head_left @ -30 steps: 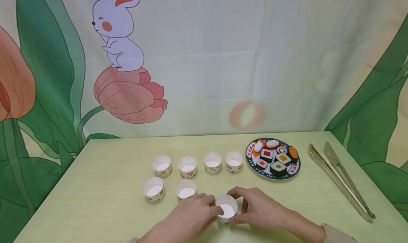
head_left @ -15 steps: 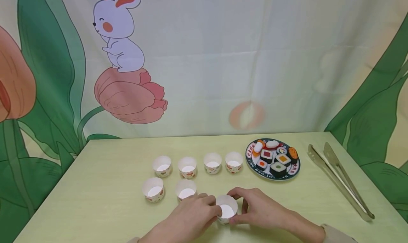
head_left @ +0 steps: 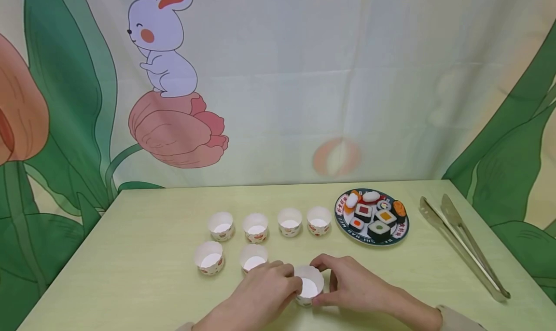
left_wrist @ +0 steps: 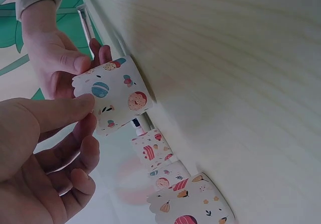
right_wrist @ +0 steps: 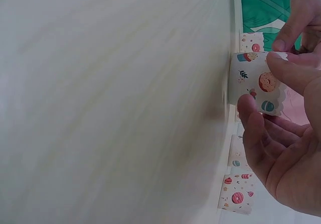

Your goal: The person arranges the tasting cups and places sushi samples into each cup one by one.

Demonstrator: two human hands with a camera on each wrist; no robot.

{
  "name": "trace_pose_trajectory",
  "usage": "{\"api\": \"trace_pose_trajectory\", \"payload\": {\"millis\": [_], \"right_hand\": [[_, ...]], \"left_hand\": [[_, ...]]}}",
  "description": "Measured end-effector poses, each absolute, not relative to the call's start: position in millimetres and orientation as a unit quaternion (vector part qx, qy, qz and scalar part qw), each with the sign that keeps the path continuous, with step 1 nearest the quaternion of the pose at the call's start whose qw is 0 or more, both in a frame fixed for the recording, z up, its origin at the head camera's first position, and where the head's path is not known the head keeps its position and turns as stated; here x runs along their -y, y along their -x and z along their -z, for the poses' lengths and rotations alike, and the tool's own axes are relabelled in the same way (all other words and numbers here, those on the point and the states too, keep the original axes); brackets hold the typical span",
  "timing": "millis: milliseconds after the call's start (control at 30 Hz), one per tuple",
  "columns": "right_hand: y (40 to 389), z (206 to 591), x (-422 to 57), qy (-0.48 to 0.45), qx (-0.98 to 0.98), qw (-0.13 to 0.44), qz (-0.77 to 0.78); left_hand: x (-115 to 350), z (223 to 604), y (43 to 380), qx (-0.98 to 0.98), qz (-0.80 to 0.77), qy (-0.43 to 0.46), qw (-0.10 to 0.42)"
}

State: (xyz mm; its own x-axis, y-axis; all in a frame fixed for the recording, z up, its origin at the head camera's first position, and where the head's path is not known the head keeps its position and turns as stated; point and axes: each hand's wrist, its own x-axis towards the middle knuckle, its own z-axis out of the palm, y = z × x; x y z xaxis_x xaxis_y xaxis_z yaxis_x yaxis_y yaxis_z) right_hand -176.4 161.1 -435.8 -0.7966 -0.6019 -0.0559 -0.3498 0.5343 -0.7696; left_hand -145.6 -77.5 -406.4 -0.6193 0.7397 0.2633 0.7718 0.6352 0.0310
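Observation:
Both hands are on one white paper baking cup (head_left: 310, 282) near the front middle of the table; its sides carry printed donuts and sweets in the wrist views. From the left, my left hand (head_left: 265, 292) pinches the rim, the thumb outside as the left wrist view shows. On the other side my right hand (head_left: 354, 282) grips the wall between thumb and fingers. The cup stands upright with its opening up. Beside the left hand is another baking cup (head_left: 254, 257), partly covered by that hand. One more cup (head_left: 209, 258) stands further left.
Behind them runs a row of several paper cups (head_left: 255, 227). A patterned plate (head_left: 353, 234) bearing several toy sushi pieces (head_left: 380, 229) lies at the back right. Metal tongs (head_left: 466, 249) lie near the right edge. A printed curtain (head_left: 278, 104) hangs behind the table.
Hardly anything differs. Both hands keep the same cup in the same place, with only very slight finger shifts.

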Motion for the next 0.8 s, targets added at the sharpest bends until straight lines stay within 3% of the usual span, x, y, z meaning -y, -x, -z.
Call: {"api": "trace_pose_trajectory", "payload": {"millis": [800], "right_hand": [[175.3, 432.7, -160.9, 0.27, -0.875, 0.154, 0.372]], "left_hand": [[78.0, 405.9, 147.6, 0.893, 0.119, 0.417, 0.117]]}}
